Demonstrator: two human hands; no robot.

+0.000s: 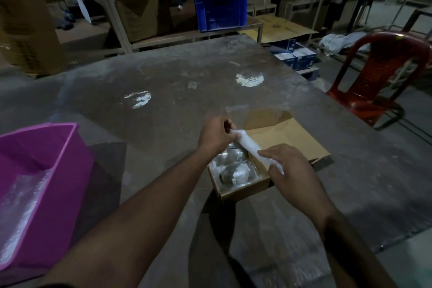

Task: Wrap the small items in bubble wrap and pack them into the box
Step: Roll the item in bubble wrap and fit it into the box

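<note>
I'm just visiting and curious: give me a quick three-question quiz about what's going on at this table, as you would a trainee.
1. True or false: the cardboard box already has wrapped items inside.
2. What do the left hand and right hand hold between them?
A. a roll of tape
B. a bubble-wrapped bundle
C. a lid
3. Fill in: the pink bin sits to the person's ____.

Key:
1. True; wrapped pieces lie in the box.
2. B; each hand grips one end, above the box.
3. left
</note>
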